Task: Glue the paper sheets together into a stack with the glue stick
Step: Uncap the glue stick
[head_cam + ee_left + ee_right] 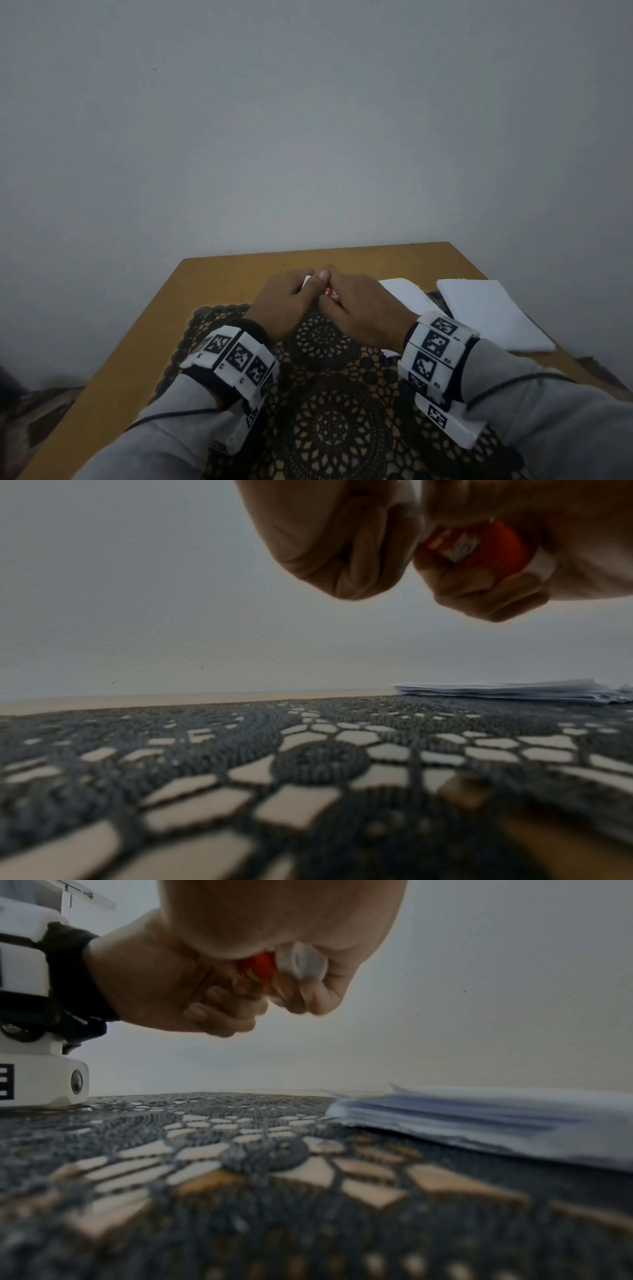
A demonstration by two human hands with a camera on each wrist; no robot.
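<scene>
Both hands meet above the dark mat (329, 394), at 12 o'clock from the person. The right hand (363, 308) wraps the red glue stick (333, 295); the left hand (286, 301) curls round its white end (probably the cap). Paper piles (489, 311) lie at 2 o'clock on the table (137, 342).

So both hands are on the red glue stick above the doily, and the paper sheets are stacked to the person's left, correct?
Not quite: the white paper sheets lie to the person's right, as the head view shows. Both the left hand and right hand do hold the red glue stick above the black crocheted doily.
</scene>
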